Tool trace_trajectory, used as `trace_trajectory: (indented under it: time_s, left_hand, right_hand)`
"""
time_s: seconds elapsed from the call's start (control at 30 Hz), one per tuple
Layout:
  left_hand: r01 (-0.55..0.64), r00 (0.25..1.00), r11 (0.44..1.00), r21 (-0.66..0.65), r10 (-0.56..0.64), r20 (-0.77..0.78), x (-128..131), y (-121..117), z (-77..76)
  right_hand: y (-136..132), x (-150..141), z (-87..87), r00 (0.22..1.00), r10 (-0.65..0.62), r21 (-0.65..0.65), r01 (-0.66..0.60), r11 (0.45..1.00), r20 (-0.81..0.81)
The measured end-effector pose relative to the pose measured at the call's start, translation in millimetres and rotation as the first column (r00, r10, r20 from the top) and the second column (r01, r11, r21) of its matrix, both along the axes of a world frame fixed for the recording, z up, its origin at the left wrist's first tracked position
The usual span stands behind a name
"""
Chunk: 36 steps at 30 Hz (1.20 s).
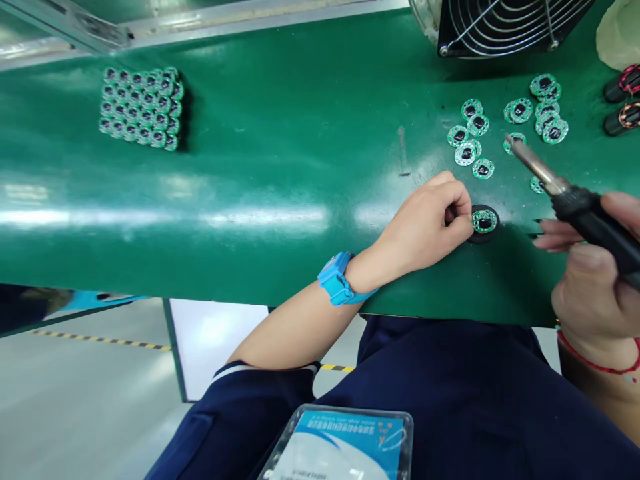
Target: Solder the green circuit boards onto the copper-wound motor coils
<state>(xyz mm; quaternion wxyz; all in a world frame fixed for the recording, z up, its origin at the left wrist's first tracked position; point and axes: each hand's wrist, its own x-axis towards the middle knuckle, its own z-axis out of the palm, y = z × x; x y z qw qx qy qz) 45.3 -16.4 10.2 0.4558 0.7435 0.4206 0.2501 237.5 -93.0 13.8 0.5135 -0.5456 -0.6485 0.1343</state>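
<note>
A round green circuit board (484,222) with a dark blob at its middle rests in a black round holder (495,235) on the bench. At its left edge my left hand (430,217) has thumb and forefinger pinched together; the fingertips touch the board's rim. My right hand (595,267) is wrapped around a soldering iron (595,217), its metal tip pointing up and left over the loose boards. Two small dark points show by that hand's fingertips, too unclear to name.
Several loose round boards (466,153) lie beyond the holder. A tight stack of boards (140,107) stands at the far left. At the back is a fan (515,27) with a wire guard. Dark cylindrical parts with copper windings (625,119) sit at the right edge.
</note>
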Motion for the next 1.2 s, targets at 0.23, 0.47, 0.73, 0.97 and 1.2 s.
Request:
trace_trajectory:
  time_s: [0.23,0.47,0.73,0.97,1.2]
  left_hand:
    - [0.001,1.000,1.000,-0.008,-0.001,0.004,0.2,-0.2,-1.0]
    - [0.003,1.000,1.000,0.002,-0.003,0.008,1.2,-0.2,-3.1]
    - [0.123,0.992,0.992,-0.035,-0.123,0.021,-17.6,1.7,-0.1]
    - [0.214,0.977,0.975,-0.055,-0.214,0.000,-18.9,0.8,5.3]
    - [0.169,0.984,0.984,-0.059,-0.166,0.065,-10.4,-3.9,5.7]
  right_hand:
    - [18.3,-11.8,12.6,0.911,0.272,-0.302,-0.176,0.937,0.312]
    - [28.0,-8.5,0.6,0.807,0.435,-0.424,-0.258,0.868,0.399]
    - [21.7,-16.1,-6.5,0.812,0.330,-0.342,-0.173,0.924,0.481]
    - [18.9,-12.9,-11.6,0.840,0.333,-0.318,-0.205,0.926,0.428]
    - [19.5,-6.9,-7.9,0.827,0.360,-0.305,-0.242,0.921,0.432]
